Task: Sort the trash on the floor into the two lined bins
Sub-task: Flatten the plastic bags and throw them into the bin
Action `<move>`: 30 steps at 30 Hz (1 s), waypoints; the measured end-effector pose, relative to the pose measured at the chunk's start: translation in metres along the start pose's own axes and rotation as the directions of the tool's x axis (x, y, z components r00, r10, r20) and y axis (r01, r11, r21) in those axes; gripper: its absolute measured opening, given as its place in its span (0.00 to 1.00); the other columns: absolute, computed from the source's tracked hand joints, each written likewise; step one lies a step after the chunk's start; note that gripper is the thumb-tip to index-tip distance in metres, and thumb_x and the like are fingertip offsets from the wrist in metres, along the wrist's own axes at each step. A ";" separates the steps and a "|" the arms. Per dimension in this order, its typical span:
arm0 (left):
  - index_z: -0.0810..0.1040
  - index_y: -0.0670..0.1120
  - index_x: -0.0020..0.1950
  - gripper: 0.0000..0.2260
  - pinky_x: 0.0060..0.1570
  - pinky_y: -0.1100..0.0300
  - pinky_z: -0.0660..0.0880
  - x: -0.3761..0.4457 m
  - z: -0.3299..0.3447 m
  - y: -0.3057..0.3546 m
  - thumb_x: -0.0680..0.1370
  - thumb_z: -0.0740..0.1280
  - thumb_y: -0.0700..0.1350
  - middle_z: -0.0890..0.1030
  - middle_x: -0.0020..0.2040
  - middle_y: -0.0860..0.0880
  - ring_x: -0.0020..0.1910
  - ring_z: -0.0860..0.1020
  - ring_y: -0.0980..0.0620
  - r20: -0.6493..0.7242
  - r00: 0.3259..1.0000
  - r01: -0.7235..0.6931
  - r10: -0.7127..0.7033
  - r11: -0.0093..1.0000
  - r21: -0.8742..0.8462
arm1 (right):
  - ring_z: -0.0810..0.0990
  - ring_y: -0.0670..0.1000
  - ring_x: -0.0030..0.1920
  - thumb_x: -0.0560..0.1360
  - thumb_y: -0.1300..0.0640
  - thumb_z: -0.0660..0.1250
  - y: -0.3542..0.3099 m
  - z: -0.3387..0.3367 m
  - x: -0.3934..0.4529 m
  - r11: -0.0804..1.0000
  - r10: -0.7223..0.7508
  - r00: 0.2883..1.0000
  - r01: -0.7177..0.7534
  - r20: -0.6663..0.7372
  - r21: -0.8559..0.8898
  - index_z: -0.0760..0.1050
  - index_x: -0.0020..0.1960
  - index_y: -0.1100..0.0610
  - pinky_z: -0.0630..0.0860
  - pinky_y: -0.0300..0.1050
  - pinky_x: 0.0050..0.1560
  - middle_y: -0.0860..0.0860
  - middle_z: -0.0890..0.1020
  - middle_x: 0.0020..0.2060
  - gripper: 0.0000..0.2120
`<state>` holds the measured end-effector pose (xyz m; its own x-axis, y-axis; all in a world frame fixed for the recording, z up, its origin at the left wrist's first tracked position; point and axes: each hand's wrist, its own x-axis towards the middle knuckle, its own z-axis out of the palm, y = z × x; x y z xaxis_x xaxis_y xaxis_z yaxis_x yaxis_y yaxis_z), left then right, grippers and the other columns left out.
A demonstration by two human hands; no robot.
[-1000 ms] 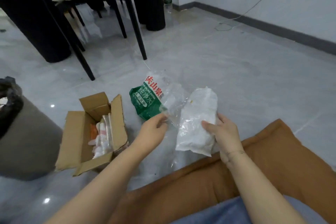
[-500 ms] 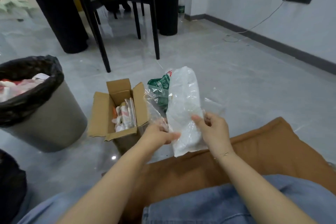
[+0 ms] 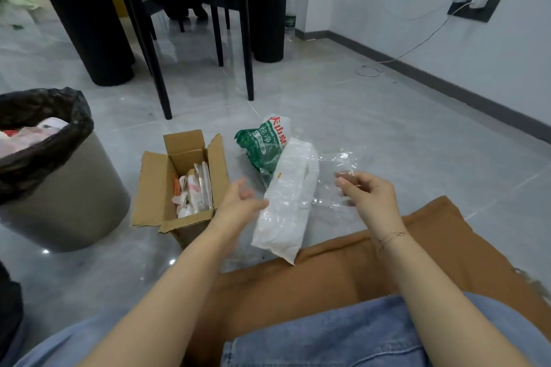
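Presently your left hand (image 3: 238,202) is half open, fingers loosely spread, its fingertips touching or just beside the left edge of the white plastic bag (image 3: 286,205); whether it grips that bag cannot be told. Your right hand (image 3: 365,192) is partly curled, and its fingers seem to pinch a sheet of clear plastic film (image 3: 337,176) spreading from it toward 9 o'clock. The white bag stands tilted between your hands, its lower end near the brown cushion (image 3: 343,271) at 6 o'clock. Behind the bag, toward 12 o'clock, a green-printed water wrapper (image 3: 262,146) lies on the floor (image 3: 387,128). At 9 o'clock from your left hand an open cardboard box (image 3: 158,185) holds small wrappers. Beyond it, at far 9 o'clock, a grey bin (image 3: 65,197) with a black liner already holds some trash; a second dark liner edge (image 3: 9,307) shows at 7 o'clock. The step in hand appears to be separating the film from the bag. Next, you would likely secure one piece firmly and carry it leftward over a bin rim.
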<state>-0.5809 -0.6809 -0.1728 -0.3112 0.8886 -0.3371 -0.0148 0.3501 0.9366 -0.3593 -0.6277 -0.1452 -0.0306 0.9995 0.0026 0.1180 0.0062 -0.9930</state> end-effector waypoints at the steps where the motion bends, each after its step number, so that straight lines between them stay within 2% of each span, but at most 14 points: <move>1: 0.58 0.50 0.76 0.37 0.68 0.48 0.68 -0.004 -0.003 0.008 0.73 0.73 0.39 0.72 0.64 0.48 0.63 0.74 0.47 0.036 0.999 -0.026 0.029 0.996 -0.087 | 0.78 0.48 0.38 0.75 0.65 0.67 -0.004 -0.001 0.001 1.000 -0.007 0.999 0.007 0.039 0.004 0.81 0.53 0.61 0.77 0.35 0.37 0.53 0.82 0.41 0.08; 3: 0.60 0.52 0.74 0.36 0.65 0.50 0.70 -0.015 -0.008 0.023 0.71 0.75 0.41 0.74 0.63 0.48 0.61 0.76 0.50 0.114 0.992 -0.032 0.056 0.979 -0.202 | 0.79 0.48 0.39 0.76 0.66 0.67 -0.011 0.000 0.001 1.000 -0.018 0.993 0.016 0.120 0.023 0.81 0.52 0.62 0.78 0.37 0.39 0.54 0.83 0.41 0.07; 7: 0.76 0.47 0.62 0.20 0.57 0.56 0.74 -0.016 -0.009 0.031 0.71 0.72 0.46 0.84 0.53 0.49 0.53 0.81 0.53 0.141 0.989 -0.020 0.052 0.975 -0.220 | 0.79 0.48 0.41 0.75 0.65 0.67 -0.014 0.006 0.003 0.999 -0.012 0.983 0.005 0.182 0.040 0.81 0.52 0.61 0.79 0.37 0.42 0.51 0.83 0.41 0.07; 9: 0.80 0.44 0.55 0.09 0.45 0.62 0.78 -0.009 -0.007 0.032 0.75 0.69 0.41 0.85 0.48 0.47 0.47 0.83 0.53 0.103 0.995 0.034 0.008 0.912 -0.408 | 0.79 0.47 0.45 0.74 0.62 0.70 -0.009 0.012 0.003 0.999 0.008 0.994 -0.014 0.107 0.052 0.80 0.54 0.57 0.79 0.37 0.45 0.49 0.83 0.46 0.09; 11: 0.80 0.42 0.50 0.05 0.37 0.66 0.79 -0.006 -0.005 0.034 0.76 0.67 0.37 0.85 0.46 0.46 0.41 0.84 0.55 0.049 0.998 0.061 -0.041 0.835 -0.547 | 0.78 0.46 0.50 0.73 0.57 0.72 -0.002 0.019 0.003 0.999 0.037 0.999 -0.036 -0.037 0.017 0.77 0.59 0.53 0.76 0.34 0.44 0.47 0.79 0.52 0.15; 13: 0.79 0.42 0.48 0.05 0.36 0.67 0.79 -0.004 -0.006 0.035 0.77 0.65 0.36 0.84 0.47 0.45 0.39 0.84 0.55 -0.021 0.999 0.024 -0.046 0.800 -0.600 | 0.75 0.47 0.54 0.72 0.52 0.73 0.002 0.025 0.001 0.993 0.120 0.980 -0.116 -0.159 0.035 0.72 0.61 0.52 0.70 0.32 0.43 0.48 0.75 0.56 0.19; 15: 0.79 0.43 0.48 0.06 0.38 0.67 0.79 -0.005 -0.007 0.034 0.78 0.64 0.35 0.84 0.47 0.46 0.41 0.84 0.55 -0.068 0.998 -0.034 -0.012 0.774 -0.632 | 0.74 0.46 0.52 0.71 0.49 0.73 0.004 0.029 -0.002 0.959 0.270 0.943 -0.247 -0.193 0.137 0.68 0.61 0.54 0.69 0.34 0.44 0.51 0.73 0.58 0.24; 17: 0.78 0.43 0.48 0.06 0.39 0.67 0.79 -0.008 -0.006 0.036 0.79 0.62 0.35 0.84 0.47 0.47 0.43 0.84 0.55 -0.091 0.995 -0.090 0.040 0.752 -0.653 | 0.74 0.48 0.52 0.70 0.46 0.72 0.006 0.032 -0.004 0.889 0.432 0.891 -0.394 -0.141 0.236 0.68 0.63 0.56 0.72 0.41 0.51 0.51 0.74 0.56 0.27; 20: 0.76 0.44 0.49 0.06 0.38 0.67 0.78 -0.012 -0.003 0.038 0.80 0.60 0.35 0.83 0.48 0.47 0.43 0.84 0.56 -0.093 0.992 -0.125 0.085 0.748 -0.652 | 0.76 0.53 0.54 0.72 0.43 0.70 0.002 0.034 -0.008 0.740 0.548 0.832 -0.531 0.088 0.413 0.70 0.60 0.53 0.76 0.47 0.52 0.54 0.73 0.55 0.22; 22: 0.75 0.42 0.52 0.06 0.36 0.65 0.78 -0.016 -0.001 0.038 0.80 0.61 0.34 0.83 0.51 0.44 0.44 0.84 0.54 -0.054 0.995 -0.096 0.079 0.777 -0.622 | 0.78 0.52 0.51 0.74 0.45 0.68 -0.002 0.036 -0.006 0.650 0.488 0.840 -0.531 0.237 0.544 0.73 0.59 0.57 0.77 0.47 0.52 0.55 0.76 0.53 0.20; 23: 0.75 0.41 0.55 0.07 0.35 0.65 0.79 -0.019 0.001 0.037 0.79 0.62 0.32 0.83 0.52 0.42 0.43 0.84 0.53 -0.014 0.998 -0.064 0.069 0.806 -0.589 | 0.79 0.52 0.49 0.75 0.47 0.67 -0.002 0.036 -0.004 0.657 0.436 0.866 -0.492 0.245 0.571 0.74 0.59 0.59 0.78 0.46 0.52 0.55 0.78 0.53 0.19; 25: 0.72 0.36 0.60 0.13 0.36 0.64 0.80 -0.025 0.000 0.036 0.77 0.63 0.29 0.83 0.53 0.41 0.43 0.85 0.51 0.109 0.994 0.025 0.028 0.890 -0.456 | 0.79 0.53 0.45 0.75 0.53 0.68 -0.003 0.038 0.000 0.742 0.334 0.931 -0.354 0.144 0.569 0.77 0.58 0.62 0.77 0.45 0.50 0.55 0.82 0.50 0.16; 27: 0.71 0.38 0.64 0.19 0.42 0.60 0.80 -0.029 -0.006 0.038 0.74 0.64 0.28 0.83 0.55 0.42 0.51 0.84 0.47 0.265 0.964 0.106 -0.020 0.944 -0.314 | 0.80 0.52 0.41 0.76 0.58 0.68 -0.004 0.034 0.003 0.817 0.267 0.963 -0.251 0.046 0.519 0.80 0.52 0.61 0.78 0.45 0.47 0.54 0.84 0.43 0.08; 30: 0.73 0.43 0.66 0.20 0.49 0.53 0.81 -0.028 -0.024 0.047 0.74 0.69 0.39 0.82 0.59 0.42 0.59 0.80 0.43 0.424 0.904 0.199 -0.059 0.935 -0.294 | 0.80 0.49 0.33 0.76 0.63 0.66 -0.007 0.023 0.005 0.821 0.234 0.962 -0.273 0.141 0.501 0.80 0.52 0.60 0.79 0.41 0.37 0.53 0.84 0.36 0.07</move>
<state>-0.5958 -0.6966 -0.1170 0.1229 0.9080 -0.4006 -0.3557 0.4171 0.8363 -0.3828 -0.6235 -0.1408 -0.1415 0.9588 -0.2463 -0.3917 -0.2827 -0.8756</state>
